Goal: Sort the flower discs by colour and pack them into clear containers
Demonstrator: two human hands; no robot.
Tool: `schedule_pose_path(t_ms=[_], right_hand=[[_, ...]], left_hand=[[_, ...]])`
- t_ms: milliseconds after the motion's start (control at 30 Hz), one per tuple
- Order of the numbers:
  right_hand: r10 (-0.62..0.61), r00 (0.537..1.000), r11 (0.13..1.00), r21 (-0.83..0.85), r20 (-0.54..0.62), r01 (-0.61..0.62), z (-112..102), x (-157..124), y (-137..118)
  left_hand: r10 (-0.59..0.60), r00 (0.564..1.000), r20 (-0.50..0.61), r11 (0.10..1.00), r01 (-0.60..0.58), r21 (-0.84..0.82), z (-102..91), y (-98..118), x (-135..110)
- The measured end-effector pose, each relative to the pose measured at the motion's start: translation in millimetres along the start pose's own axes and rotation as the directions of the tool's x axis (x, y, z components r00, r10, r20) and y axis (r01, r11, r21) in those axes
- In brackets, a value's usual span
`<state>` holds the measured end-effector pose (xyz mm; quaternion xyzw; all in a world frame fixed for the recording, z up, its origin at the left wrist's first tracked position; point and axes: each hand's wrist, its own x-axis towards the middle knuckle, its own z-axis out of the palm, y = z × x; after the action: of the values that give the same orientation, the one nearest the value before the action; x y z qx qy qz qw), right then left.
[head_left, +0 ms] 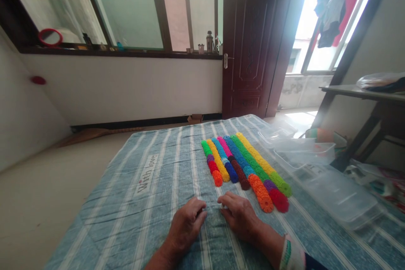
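Observation:
My left hand (187,222) rests on the striped bedspread (152,215), its fingers loosely bent and the thumb a little apart from them. My right hand (239,214) lies opposite, also loosely bent, with a gap at the thumb. Nothing shows in either hand. Just beyond my right hand, round notched plastic discs are laid overlapping in several slanting rows. Nearest my hands are an orange row end (262,196), a red end (279,199) and a dark brown stretch (240,175). A yellow row (253,149) runs along the far right side.
Clear plastic boxes (341,198) and their lids lie along the right side of the bed. A dark red door (249,42) stands ahead, beside a window ledge (142,54) with small items. On the right is a table (363,92) carrying a plastic bag.

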<state>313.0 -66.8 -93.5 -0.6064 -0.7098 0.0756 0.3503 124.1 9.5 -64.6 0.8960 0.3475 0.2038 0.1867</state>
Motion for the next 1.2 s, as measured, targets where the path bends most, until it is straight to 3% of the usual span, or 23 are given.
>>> schedule_pose_path(t_ms=[1200], right_hand=[[-0.060, 0.998, 0.998, 0.024, -0.033, 0.061, 2.7, 0.1, -2.4]], left_hand=[[-0.028, 0.999, 0.030, 1.000, 0.027, 0.009, 1.8, -4.7, -4.3]])
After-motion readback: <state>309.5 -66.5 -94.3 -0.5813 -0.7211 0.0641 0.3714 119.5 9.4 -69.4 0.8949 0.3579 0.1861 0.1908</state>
